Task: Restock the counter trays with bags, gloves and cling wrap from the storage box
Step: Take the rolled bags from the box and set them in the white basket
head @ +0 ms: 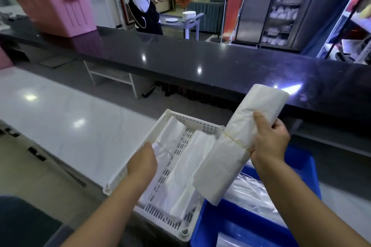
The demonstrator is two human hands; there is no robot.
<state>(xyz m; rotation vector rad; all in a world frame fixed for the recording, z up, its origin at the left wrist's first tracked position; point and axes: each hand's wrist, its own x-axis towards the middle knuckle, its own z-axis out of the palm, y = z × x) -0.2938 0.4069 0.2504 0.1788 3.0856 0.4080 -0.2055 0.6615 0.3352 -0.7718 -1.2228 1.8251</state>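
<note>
My right hand grips a long cream bundle of plastic bags, tied at its middle with a rubber band and held slanted above the trays. My left hand reaches into the white slotted tray and holds a clear bundle of bags lying along the tray's left side. A second pale bundle lies down the tray's middle. The blue storage box sits to the right, with clear plastic packs inside.
A white marble counter spreads to the left of the tray. Behind it runs a raised black counter carrying a pink bin. A person in an apron stands beyond, near a small table with stacked plates.
</note>
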